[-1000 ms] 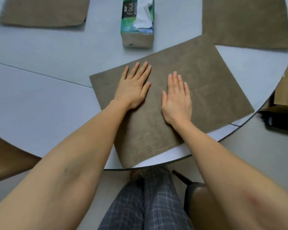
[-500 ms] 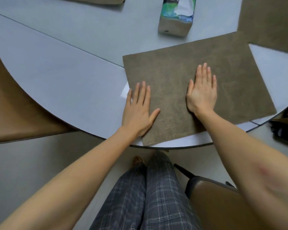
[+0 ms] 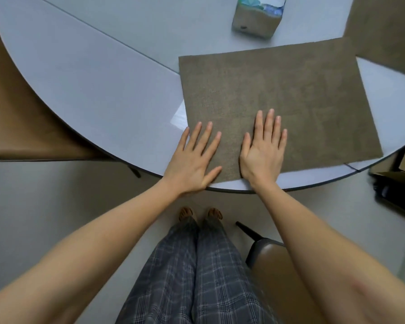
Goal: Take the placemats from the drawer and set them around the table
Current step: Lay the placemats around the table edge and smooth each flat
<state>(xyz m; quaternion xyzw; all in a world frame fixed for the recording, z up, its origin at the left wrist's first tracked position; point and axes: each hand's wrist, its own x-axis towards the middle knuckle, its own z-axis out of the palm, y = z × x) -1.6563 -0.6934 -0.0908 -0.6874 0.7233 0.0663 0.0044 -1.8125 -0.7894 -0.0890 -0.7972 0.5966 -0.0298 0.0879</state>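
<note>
A grey-brown rectangular placemat (image 3: 290, 94) lies flat on the round pale table (image 3: 98, 85), its near edge close to the table's rim. My left hand (image 3: 194, 160) rests flat, fingers spread, on the mat's near left corner, partly over the bare tabletop. My right hand (image 3: 263, 150) lies flat on the mat's near edge, just to the right of the left hand. Neither hand grips anything. A second placemat (image 3: 388, 31) lies at the upper right, cut off by the frame.
A tissue box (image 3: 257, 17) stands on the table beyond the near mat. A brown chair seat (image 3: 281, 277) is by my right leg, another brown surface (image 3: 17, 118) sits at the far left. Dark objects and cardboard (image 3: 398, 190) lie on the floor, right.
Both hands have slid back along the mat toward the table's near edge and now lie closer together. The view has shifted, so the table sits higher and my feet show.
</note>
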